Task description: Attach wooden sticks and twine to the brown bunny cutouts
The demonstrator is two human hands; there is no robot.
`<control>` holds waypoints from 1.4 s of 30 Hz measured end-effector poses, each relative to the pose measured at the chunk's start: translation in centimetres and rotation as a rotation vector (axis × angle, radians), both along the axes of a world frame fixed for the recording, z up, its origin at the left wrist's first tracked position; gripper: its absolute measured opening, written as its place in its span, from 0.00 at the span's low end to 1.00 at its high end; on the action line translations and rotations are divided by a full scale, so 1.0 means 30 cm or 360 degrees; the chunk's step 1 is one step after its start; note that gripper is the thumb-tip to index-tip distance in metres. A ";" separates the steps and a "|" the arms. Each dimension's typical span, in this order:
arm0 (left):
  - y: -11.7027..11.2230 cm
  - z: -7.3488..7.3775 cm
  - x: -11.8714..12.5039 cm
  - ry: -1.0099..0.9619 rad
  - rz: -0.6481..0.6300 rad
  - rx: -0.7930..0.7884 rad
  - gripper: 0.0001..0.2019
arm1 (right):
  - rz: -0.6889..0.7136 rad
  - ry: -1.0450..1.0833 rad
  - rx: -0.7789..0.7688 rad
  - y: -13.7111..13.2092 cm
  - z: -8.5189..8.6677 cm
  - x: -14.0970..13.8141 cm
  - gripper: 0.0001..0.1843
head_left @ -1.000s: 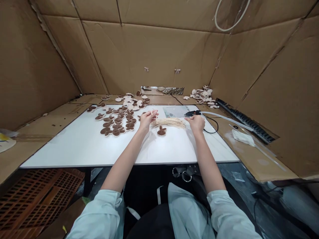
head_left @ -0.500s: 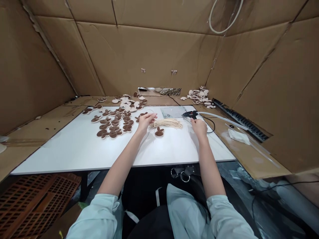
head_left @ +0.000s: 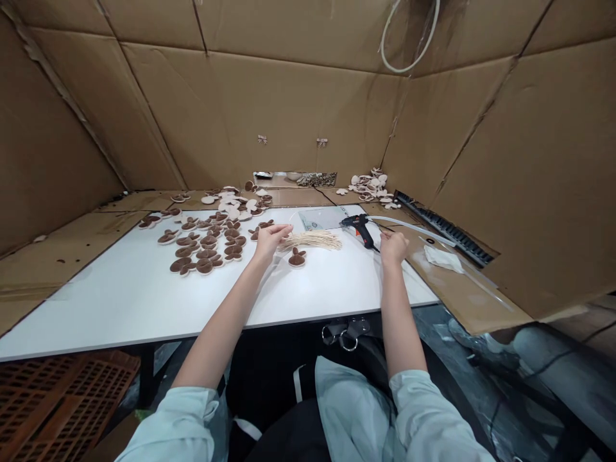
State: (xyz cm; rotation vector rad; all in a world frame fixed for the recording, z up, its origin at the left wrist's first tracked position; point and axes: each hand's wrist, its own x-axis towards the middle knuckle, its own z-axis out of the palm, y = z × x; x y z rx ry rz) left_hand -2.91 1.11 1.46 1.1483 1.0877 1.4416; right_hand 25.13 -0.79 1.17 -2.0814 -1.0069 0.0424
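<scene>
My left hand (head_left: 273, 241) is closed in a pinch at the left end of a bundle of thin pale strands (head_left: 317, 240); what sits between its fingertips is too small to make out. The bundle lies flat on the white table top. My right hand (head_left: 394, 248), fingers curled together, is just right of a black glue gun (head_left: 359, 228) and apart from its handle. Whether those fingers hold anything is hidden. The gun rests on the table, with a pale glue stick running out of its back. A single brown piece with two ear shapes (head_left: 297, 257) lies in front of the bundle.
Many similar brown pieces (head_left: 206, 241) cover the table's left half, with pale ones (head_left: 235, 204) behind them. Another pale heap (head_left: 370, 185) sits at the back right. A clear sheet (head_left: 320, 218) lies behind the bundle. Cardboard walls (head_left: 298, 96) enclose the table (head_left: 144, 308).
My right hand has let go of the glue gun's handle and moved right of it. My left hand stays by the bundle's left end. The whole view has shifted slightly.
</scene>
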 end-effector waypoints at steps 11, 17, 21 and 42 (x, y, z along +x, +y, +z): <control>-0.014 0.010 0.011 0.0153 -0.0078 -0.0008 0.18 | 0.0020 -0.0195 -0.0347 -0.039 0.024 -0.122 0.14; -0.010 -0.004 0.011 0.0268 -0.0228 -0.0024 0.17 | 0.1091 -0.0864 -0.0099 -0.032 0.045 -0.341 0.18; -0.008 -0.009 0.004 0.0210 -0.0420 -0.0089 0.16 | 0.1743 -0.0909 0.0522 0.027 0.058 -0.429 0.24; -0.003 -0.026 0.008 0.0014 -0.0490 -0.0144 0.19 | 0.1658 0.0459 0.0322 0.069 -0.010 -0.408 0.06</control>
